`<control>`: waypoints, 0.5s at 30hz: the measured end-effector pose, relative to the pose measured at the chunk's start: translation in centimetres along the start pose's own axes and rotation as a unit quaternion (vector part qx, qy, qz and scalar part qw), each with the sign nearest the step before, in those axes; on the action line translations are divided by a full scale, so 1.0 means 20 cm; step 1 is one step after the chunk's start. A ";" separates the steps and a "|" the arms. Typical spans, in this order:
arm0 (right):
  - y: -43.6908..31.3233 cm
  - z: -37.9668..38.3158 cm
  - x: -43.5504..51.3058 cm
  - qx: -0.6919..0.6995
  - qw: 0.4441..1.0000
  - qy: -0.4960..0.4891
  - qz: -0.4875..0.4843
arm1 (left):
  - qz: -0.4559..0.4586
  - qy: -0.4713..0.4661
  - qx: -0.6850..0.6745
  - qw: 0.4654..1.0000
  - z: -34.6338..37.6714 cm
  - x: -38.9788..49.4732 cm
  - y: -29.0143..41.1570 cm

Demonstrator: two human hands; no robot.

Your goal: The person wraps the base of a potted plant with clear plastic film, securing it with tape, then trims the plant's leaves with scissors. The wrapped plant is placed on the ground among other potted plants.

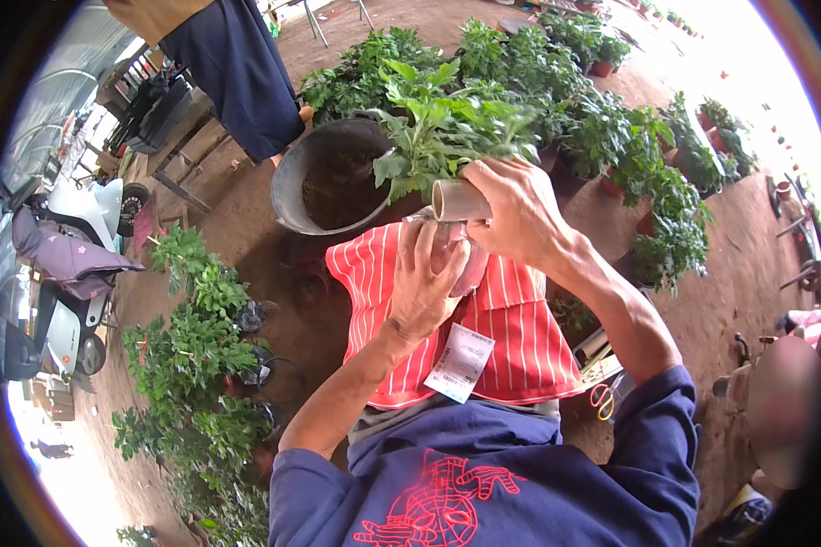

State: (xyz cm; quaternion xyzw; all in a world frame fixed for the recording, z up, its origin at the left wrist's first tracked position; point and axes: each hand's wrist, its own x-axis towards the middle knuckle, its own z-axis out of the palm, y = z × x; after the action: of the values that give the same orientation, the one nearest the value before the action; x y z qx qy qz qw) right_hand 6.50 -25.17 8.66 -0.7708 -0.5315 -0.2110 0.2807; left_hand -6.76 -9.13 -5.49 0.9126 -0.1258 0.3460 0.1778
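Observation:
My right hand (520,208) grips a short pale tube or roll (460,200) whose open end faces left. My left hand (421,280) is spread around a potted leafy plant (445,130) and presses on its reddish pot (475,270), which seems to be wrapped in clear film. The pot rests over my lap on a red-and-white striped cloth (510,342). Part of the pot is hidden behind my fingers and the tube. Some leaf tips beyond my right hand look blurred. A printed paper slip (460,362) lies on the cloth.
A black tub of soil (289,181) stands ahead on the left. Rows of potted plants (520,65) curve across the front and right, with more plants (198,349) on the left. Scissors (602,402) lie by my right elbow. Another person's trouser leg (236,75) and a scooter (68,273) are nearby.

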 end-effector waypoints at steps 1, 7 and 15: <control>-0.03 0.00 -0.01 0.027 0.999 -0.022 0.042 | 0.000 -0.003 0.008 1.000 0.00 0.00 0.00; -0.06 0.01 -0.11 0.098 0.979 -0.103 0.147 | -0.041 -0.088 -0.101 0.990 -0.29 0.06 0.05; -0.05 0.01 -0.10 0.118 0.970 -0.137 0.163 | -0.542 0.018 -0.531 0.651 -0.43 -0.25 0.25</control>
State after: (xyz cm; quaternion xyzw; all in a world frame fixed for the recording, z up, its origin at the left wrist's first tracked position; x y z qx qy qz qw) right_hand 4.83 -26.13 7.52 -0.8303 -0.4529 0.0097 0.3247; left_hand -17.19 -9.61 -1.72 0.5621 0.2317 0.0786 0.7900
